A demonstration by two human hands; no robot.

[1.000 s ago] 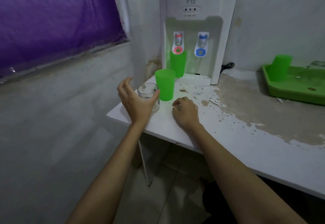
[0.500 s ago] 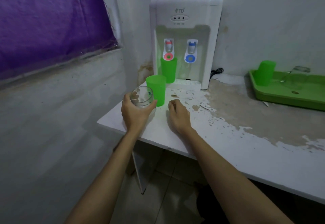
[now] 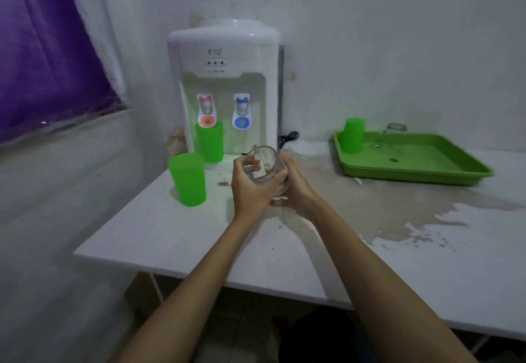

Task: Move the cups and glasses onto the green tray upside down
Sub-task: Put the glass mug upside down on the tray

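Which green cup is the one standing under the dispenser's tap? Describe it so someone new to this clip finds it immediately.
Start at the white water dispenser against the back wall. In its recess, directly below the red tap, stands a green cup. Unlike the green cup on the open table to the front left, or the upside-down one on the green tray far right, it is tucked inside the machine.

At your eleven o'clock a bright green cup (image 3: 187,179) stands; another green cup (image 3: 210,146) sits at twelve beneath the white dispenser (image 3: 225,49), under its red tap (image 3: 205,104), with a blue tap (image 3: 242,105) beside it. At two o'clock, a green tray (image 3: 421,169) carries a matching green cup (image 3: 353,135). You hold a clear, colourless glass (image 3: 264,167). The white table (image 3: 176,234) shows brownish patches; the curtain (image 3: 42,49) is purple.
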